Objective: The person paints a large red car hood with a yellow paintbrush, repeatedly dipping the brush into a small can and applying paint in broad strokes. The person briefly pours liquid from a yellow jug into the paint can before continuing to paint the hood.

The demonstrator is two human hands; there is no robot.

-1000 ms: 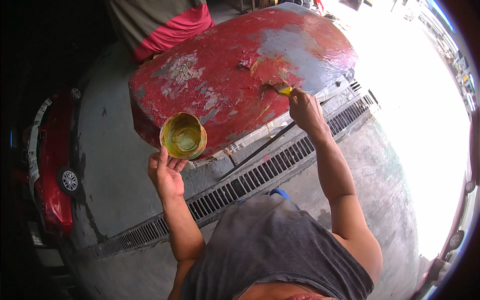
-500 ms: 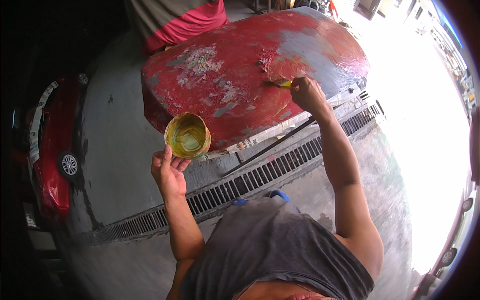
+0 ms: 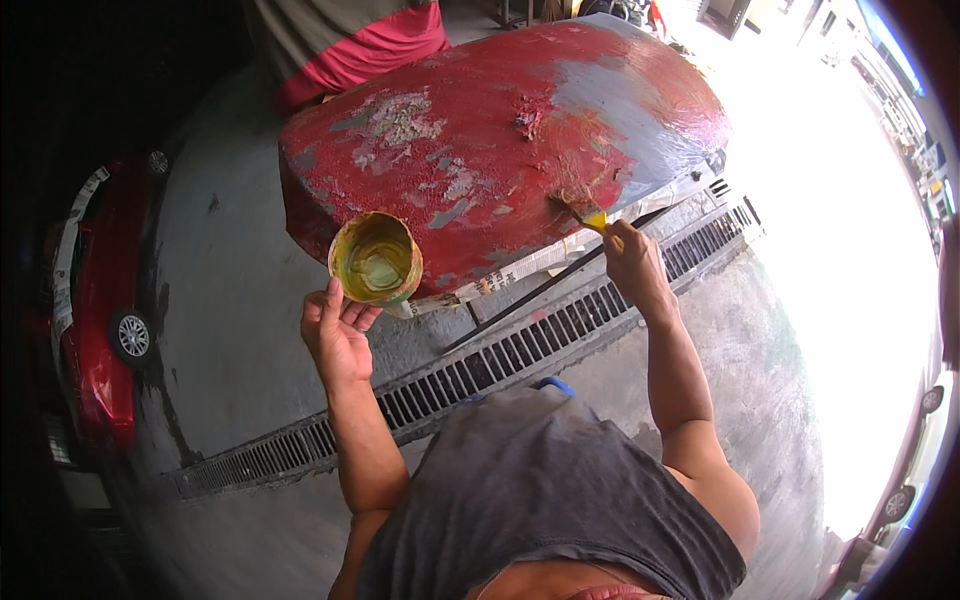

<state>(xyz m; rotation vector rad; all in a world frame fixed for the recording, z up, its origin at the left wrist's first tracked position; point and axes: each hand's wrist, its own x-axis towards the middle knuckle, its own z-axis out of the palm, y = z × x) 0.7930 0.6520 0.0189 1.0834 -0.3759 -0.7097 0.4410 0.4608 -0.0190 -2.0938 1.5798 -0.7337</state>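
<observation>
A car panel (image 3: 470, 120) with red paint, grey patches and blistered, flaking areas lies before me, newspaper (image 3: 530, 268) along its near edge. My left hand (image 3: 340, 330) holds a round tub (image 3: 375, 255), stained yellow-green inside, at the panel's lower left. My right hand (image 3: 635, 265) grips a brush (image 3: 594, 217) by its yellow handle, its bristles touching the red paint right of the middle, near a grey area. A crumpled patch of loosened paint (image 3: 530, 120) sits farther back.
A grated drain (image 3: 520, 345) crosses the concrete floor (image 3: 230, 350) below the panel. A red car (image 3: 100, 350) is at the left. A grey and pink cloth (image 3: 370, 50) drapes something at the back. Bright daylight falls at the right, where a white car (image 3: 915, 450) stands.
My right hand and brush have moved down and to the right, toward the near edge. The tub sits slightly higher and farther right in view than a second ago.
</observation>
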